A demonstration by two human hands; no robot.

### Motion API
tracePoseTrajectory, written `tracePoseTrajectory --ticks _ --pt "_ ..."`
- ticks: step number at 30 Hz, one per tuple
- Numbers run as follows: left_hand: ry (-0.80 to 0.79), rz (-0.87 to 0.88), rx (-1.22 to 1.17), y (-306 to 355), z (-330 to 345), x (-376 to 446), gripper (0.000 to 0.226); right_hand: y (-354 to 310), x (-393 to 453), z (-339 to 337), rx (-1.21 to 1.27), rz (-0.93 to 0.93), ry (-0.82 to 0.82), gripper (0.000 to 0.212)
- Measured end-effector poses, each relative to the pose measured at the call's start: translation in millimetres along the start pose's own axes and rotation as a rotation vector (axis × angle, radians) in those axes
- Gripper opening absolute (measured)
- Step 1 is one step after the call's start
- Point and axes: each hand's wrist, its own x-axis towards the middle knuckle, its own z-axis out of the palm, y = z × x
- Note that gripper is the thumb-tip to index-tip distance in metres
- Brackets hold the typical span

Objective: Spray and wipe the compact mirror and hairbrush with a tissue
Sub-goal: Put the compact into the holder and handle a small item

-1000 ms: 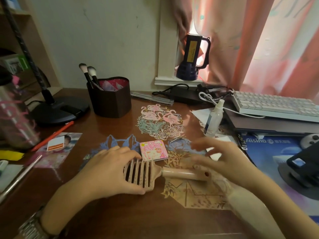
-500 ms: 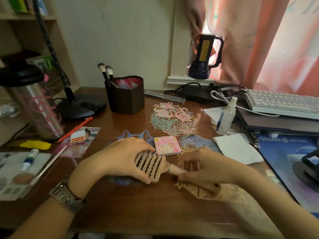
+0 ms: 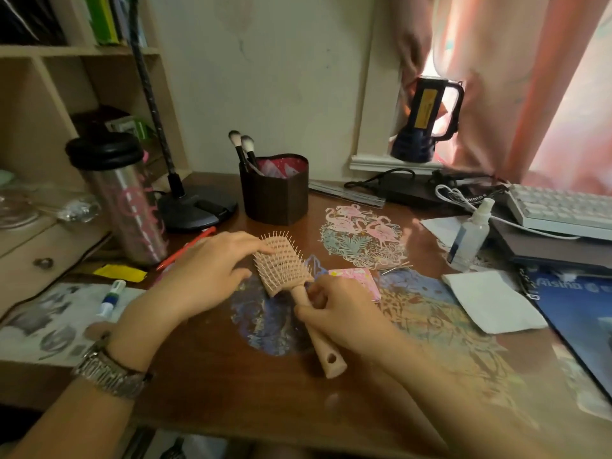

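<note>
On desk (image 3: 231, 376): R hand (image 3: 344, 313) grips hairbrush (image 3: 288, 273) handle, L hand (image 3: 205, 273) fingers touch head.

The brush (image 3: 284, 260) has flipped bristles-up, head toward frame centre. The right hand (image 3: 337, 313) now grips its handle. The left hand (image 3: 205, 273) spreads beside the head.

Compact mirror (image 3: 356, 280) partly hidden behind right hand (image 3: 341, 314) and hairbrush (image 3: 291, 279); only its pink patterned lid showing, open or closed impossible to tell. Middle of hairbrush handle covered by curled right fingers. Keyboard (image 3: 559, 210) cut off at right edge, blue mat (image 3: 576, 306) likewise. Print on spray bottle (image 3: 468, 235) label too small to read. Both forearms cropped at bottom edge. Left hand (image 3: 202, 276) fingertips blurred against the bristles, contact unclear.
</note>
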Motion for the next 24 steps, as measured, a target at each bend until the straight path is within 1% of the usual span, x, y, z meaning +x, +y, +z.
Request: tracePoseTrajectory --ticks 4,9,11,15,24 --pt "0.137 -0.062 -0.039 -15.4 -10.9 -6.4 0.033 -18.1 17.7 25.4 0.067 0.037 0.126 0.023" --pt "0.193 -0.128 -0.06 -28.0 -17.2 -9.7 0.029 -34.2 37.3 49.4 0.164 0.119 0.206 0.024" --pt "0.2 -0.146 -0.075 -30.6 -18.5 -10.2 0.028 -37.6 43.4 56.5 0.191 0.147 0.204 0.027" --pt "0.203 -0.159 -0.086 -35.0 -18.5 -11.0 0.028 -44.8 50.2 67.4 0.268 0.209 0.148 0.03" --pt "0.161 -0.163 -0.121 -43.5 -12.6 -10.8 0.027 -51.3 61.1 77.2 0.28 0.218 0.151 0.026"
